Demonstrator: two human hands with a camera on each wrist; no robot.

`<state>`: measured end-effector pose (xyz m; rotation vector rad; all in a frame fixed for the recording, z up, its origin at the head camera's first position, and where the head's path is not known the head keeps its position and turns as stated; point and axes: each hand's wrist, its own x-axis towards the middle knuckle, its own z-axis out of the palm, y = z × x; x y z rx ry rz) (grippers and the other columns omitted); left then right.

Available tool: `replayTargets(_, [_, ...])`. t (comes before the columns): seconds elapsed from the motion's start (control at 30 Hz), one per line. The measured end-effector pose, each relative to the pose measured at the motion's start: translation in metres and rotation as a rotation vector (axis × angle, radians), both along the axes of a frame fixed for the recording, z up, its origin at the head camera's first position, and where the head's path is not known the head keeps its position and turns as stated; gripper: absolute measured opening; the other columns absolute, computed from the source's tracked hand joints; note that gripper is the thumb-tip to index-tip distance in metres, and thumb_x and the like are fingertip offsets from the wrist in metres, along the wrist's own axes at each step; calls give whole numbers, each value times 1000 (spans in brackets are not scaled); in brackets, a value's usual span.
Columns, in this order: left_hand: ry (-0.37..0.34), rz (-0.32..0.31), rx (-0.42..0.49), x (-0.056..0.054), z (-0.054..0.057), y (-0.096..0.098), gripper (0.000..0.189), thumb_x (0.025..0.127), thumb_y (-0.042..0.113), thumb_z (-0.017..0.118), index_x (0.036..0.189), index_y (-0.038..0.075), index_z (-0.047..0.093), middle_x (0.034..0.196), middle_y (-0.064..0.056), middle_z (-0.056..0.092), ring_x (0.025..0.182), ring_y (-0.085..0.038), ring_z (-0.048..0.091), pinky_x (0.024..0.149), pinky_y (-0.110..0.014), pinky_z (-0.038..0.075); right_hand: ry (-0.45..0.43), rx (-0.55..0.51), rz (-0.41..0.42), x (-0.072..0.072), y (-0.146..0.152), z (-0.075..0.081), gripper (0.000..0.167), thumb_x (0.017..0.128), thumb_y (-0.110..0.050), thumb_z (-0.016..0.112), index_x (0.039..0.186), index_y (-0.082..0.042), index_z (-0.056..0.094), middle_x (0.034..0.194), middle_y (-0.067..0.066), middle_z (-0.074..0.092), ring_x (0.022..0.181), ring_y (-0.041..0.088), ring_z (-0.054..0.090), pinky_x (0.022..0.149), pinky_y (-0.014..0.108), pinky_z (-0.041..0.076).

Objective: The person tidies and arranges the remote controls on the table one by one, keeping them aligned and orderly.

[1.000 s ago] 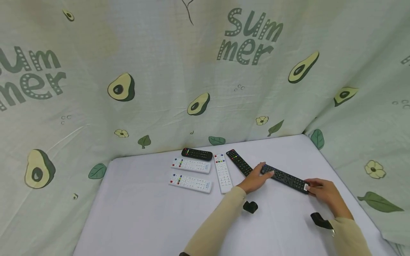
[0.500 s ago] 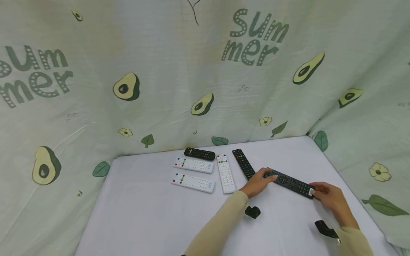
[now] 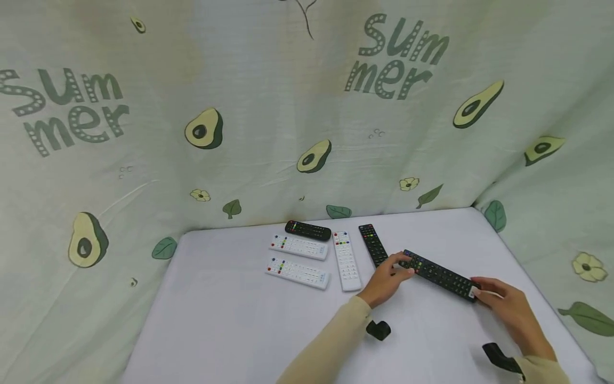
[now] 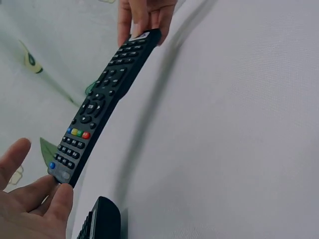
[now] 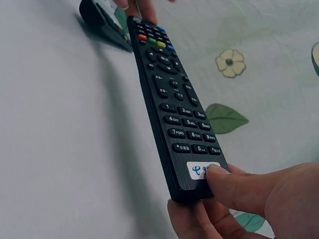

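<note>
A long black remote control (image 3: 441, 277) with a white label at its near right end is held between both hands, slanting across the right side of the table. My left hand (image 3: 385, 281) holds its far left end, by the coloured buttons. The thumb of my right hand (image 3: 510, 306) presses on the label while its fingers lie beneath, as the right wrist view shows. A second black remote (image 3: 372, 242) lies just left of the held one. Its lower end is hidden behind the left hand; whether they touch I cannot tell.
Left of the second black remote lies a white remote (image 3: 347, 261) set lengthwise. Two more white remotes (image 3: 298, 247) and a short black remote (image 3: 308, 230) lie crosswise beside it. Printed cloth (image 3: 268, 181) hangs behind the white table (image 3: 230, 320).
The whole head view has shifted, so everything sits further right. Both hands have drawn the held remote slightly nearer. The second black remote has moved a little to the right, away from the white one.
</note>
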<state>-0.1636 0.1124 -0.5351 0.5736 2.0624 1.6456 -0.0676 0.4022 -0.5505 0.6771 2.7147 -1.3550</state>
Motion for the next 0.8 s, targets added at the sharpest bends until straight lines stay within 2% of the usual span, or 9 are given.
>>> replayTargets(0.1, [38,14,31,-1,-2,-11,41,108,34,58,147,20,58,165,3,44,143,-17,49,113,-29,47,-11,-43,20,-2,-9,6,59,106,-35,65,146,7,56,146,35,53,95,-13,45,71,12,47])
replayTargets(0.2, [40,62,72,-2,-3,-23,41,109,28,58,147,15,56,157,-2,52,142,-21,50,112,-28,48,-10,-70,59,-4,-19,12,58,107,-34,65,146,8,56,147,35,52,92,-13,51,73,14,51])
replayTargets(0.3, [13,128,124,-5,-5,-33,39,108,20,58,145,12,55,150,-3,55,140,-23,52,109,-26,50,-18,-70,104,-7,-32,18,58,107,-36,64,147,7,56,148,35,51,107,7,60,80,20,50])
replayTargets(0.37, [7,169,151,-7,-7,-38,37,107,16,59,143,10,55,148,-4,56,140,-23,53,109,-28,51,-22,-68,129,-9,-40,20,59,108,-37,63,147,6,56,149,34,52,120,25,57,84,25,48])
replayTargets(0.43, [2,200,177,-9,-8,-44,37,106,12,60,143,9,55,148,-5,56,139,-24,54,110,-33,51,-23,-73,146,-11,-48,21,59,108,-38,63,148,5,55,149,34,51,126,32,54,85,25,47])
replayTargets(0.53, [-12,247,191,-10,-9,-53,39,104,10,62,143,8,56,147,-6,57,137,-24,55,111,-39,49,-18,-93,167,-13,-60,21,58,107,-35,64,148,5,56,148,33,53,112,15,62,81,18,49])
replayTargets(0.63, [-34,282,188,-10,-9,-64,42,103,8,63,144,11,55,145,-5,56,134,-22,56,108,-38,50,-12,-120,184,-15,-72,21,55,106,-31,66,146,6,57,146,33,54,99,-4,60,78,14,52])
replayTargets(0.8, [-8,295,195,-12,-10,-83,44,104,1,59,147,9,54,147,-10,54,128,-21,58,101,-29,57,-3,-164,210,-17,-91,21,53,106,-28,68,145,6,58,144,32,56,96,-6,62,79,17,54])
